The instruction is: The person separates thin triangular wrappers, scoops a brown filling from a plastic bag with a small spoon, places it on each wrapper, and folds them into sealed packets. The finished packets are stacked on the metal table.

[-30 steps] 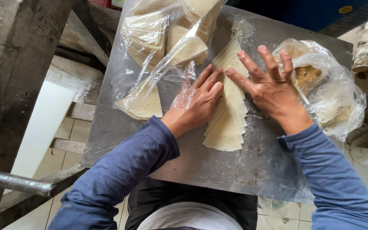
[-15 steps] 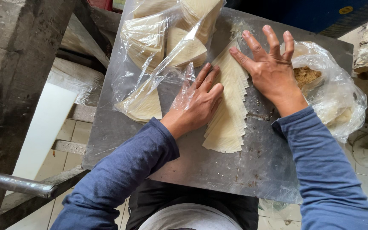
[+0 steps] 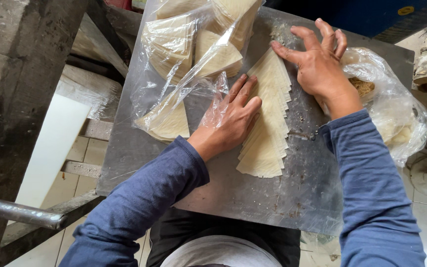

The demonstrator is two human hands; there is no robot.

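A fanned stack of pale triangular dough sheets [image 3: 269, 128] lies on a metal tray [image 3: 253, 193] across my lap. My left hand [image 3: 231, 118] rests flat on the stack's left edge, fingers together, pressing it down. My right hand [image 3: 317, 62] hovers at the stack's far right end, fingers spread and curled, fingertips touching the top sheets. It holds nothing.
A clear plastic bag [image 3: 184, 54] with more triangular sheets lies at the tray's far left. Another plastic bag [image 3: 396, 113] with brownish filling sits at the right edge. A concrete wall [image 3: 21, 84] and metal bar [image 3: 16, 212] stand on the left; tiled floor below.
My right hand has slid away from me along the stack, from its middle to its far tip, and its fingers have curled. My left hand has stayed in place.
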